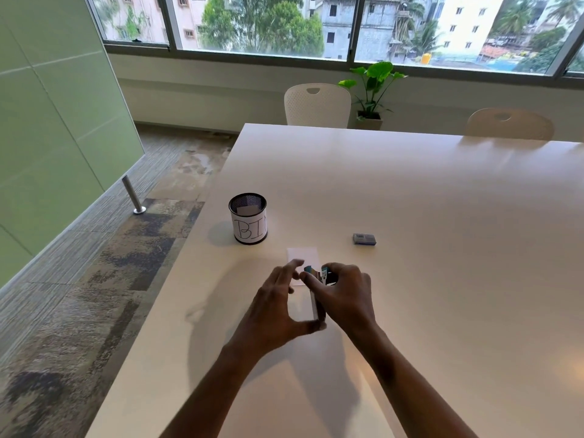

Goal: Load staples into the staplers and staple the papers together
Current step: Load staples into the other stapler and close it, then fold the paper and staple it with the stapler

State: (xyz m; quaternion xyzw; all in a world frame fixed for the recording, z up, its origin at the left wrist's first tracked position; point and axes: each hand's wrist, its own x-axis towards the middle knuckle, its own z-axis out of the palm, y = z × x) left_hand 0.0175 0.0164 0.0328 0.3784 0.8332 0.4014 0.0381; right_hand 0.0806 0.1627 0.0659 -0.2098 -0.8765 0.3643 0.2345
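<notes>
Gripping a stapler, right hand and half-open left hand hide paper near mesh bin.

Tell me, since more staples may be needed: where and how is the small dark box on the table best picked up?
The small box lies flat and alone on the table, to the right of the hands. Probably pinch its two long sides from above with the right hand, which is nearer; it is low, with nothing crowding it.
</notes>
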